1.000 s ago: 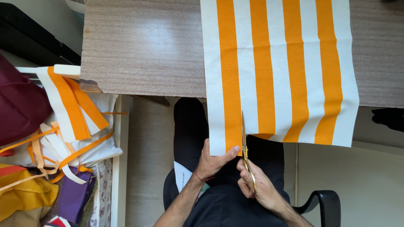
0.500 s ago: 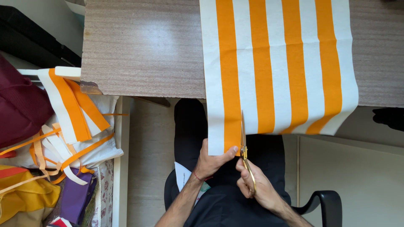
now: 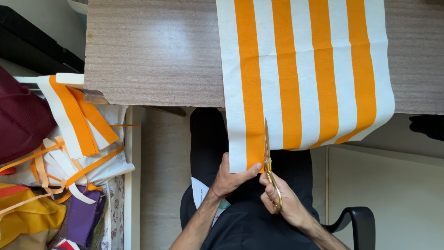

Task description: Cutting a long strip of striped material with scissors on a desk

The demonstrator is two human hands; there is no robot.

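Left hand [image 3: 230, 178]: pinched the hanging corner of the striped cloth [image 3: 305, 78].
Right hand [image 3: 282, 201]: closed around gold scissors [image 3: 270, 162], handles mostly hidden in the grip.
Cloth: lay on the surface [image 3: 152, 55], draped over its near edge; far end cut off from view.
Blades: up along an orange stripe; gap between them hard to make out.
Scraps [image 3: 69, 120]: heaped beyond the surface's left edge.

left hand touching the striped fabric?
Touching. Head view: left hand pinches the striped fabric's lower edge, thumb on top, beside the scissors.
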